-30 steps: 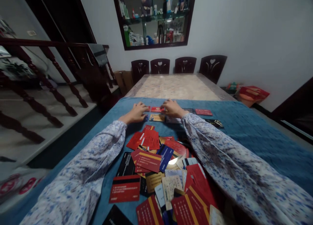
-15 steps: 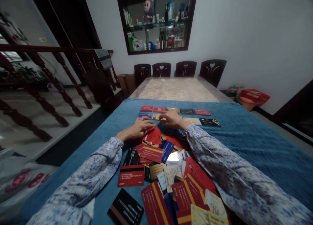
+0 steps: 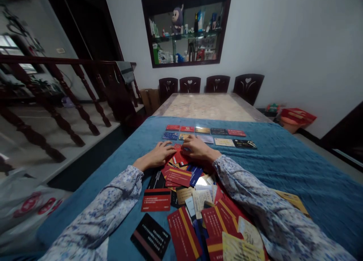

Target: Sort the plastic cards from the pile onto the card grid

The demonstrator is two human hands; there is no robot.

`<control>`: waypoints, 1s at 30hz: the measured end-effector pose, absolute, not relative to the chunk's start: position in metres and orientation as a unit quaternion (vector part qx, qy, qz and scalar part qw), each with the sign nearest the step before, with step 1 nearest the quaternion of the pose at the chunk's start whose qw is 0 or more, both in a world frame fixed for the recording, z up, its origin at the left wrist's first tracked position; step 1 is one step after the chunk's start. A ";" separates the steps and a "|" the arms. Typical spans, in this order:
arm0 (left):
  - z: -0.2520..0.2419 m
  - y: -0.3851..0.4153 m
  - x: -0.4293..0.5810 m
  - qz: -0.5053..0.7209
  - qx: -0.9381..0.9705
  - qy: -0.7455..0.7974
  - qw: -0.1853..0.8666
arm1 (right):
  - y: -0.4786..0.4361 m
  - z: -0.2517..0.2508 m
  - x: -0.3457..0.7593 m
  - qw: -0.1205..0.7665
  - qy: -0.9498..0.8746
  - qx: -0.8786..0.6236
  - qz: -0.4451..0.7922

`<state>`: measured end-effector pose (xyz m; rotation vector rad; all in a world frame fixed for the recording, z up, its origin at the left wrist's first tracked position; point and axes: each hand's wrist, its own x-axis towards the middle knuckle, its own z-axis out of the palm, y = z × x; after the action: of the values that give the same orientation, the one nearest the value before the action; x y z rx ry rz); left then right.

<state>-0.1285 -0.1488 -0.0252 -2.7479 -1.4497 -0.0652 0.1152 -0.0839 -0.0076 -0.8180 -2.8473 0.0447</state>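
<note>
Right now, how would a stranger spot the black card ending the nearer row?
A blue cloth covers part of the table. Two rows of cards lie across it; go to the nearer row's right end. There lies the black card, marked with pale angular lines, unlike the cream card beside it.

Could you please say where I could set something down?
Bare blue cloth lies right of the card rows, beyond the yellow card, plus a strip left of the left sleeve. Overlapping cards crowd the nearer middle, up to the left hand and right hand.
</note>
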 end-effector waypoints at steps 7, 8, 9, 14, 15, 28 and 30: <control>-0.027 -0.159 -0.129 -0.008 -0.879 -0.474 0.056 | -0.086 -0.013 0.114 0.070 -0.958 -0.274 0.041; -0.028 -0.160 -0.129 -0.015 -0.879 -0.472 0.057 | -0.086 -0.014 0.114 0.069 -0.958 -0.274 0.044; -0.029 -0.161 -0.129 -0.023 -0.880 -0.472 0.059 | -0.085 -0.015 0.114 0.069 -0.958 -0.273 0.046; -0.028 -0.162 -0.129 -0.089 -0.876 -0.472 0.047 | -0.086 -0.017 0.115 0.069 -0.963 -0.253 0.065; -0.027 -0.162 -0.130 -0.104 -0.876 -0.469 0.036 | -0.086 -0.017 0.115 0.071 -0.965 -0.245 0.069; -0.021 -0.164 -0.140 -0.086 -0.869 -0.484 -0.057 | -0.090 -0.008 0.118 0.059 -0.974 -0.209 0.060; -0.019 -0.165 -0.139 -0.081 -0.870 -0.484 -0.054 | -0.091 -0.007 0.117 0.045 -0.973 -0.216 0.062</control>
<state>-0.1390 -0.1650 -0.0194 -2.8298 -1.5760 -0.2632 0.1174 -0.0912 -0.0075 -0.6595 -2.9731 0.1886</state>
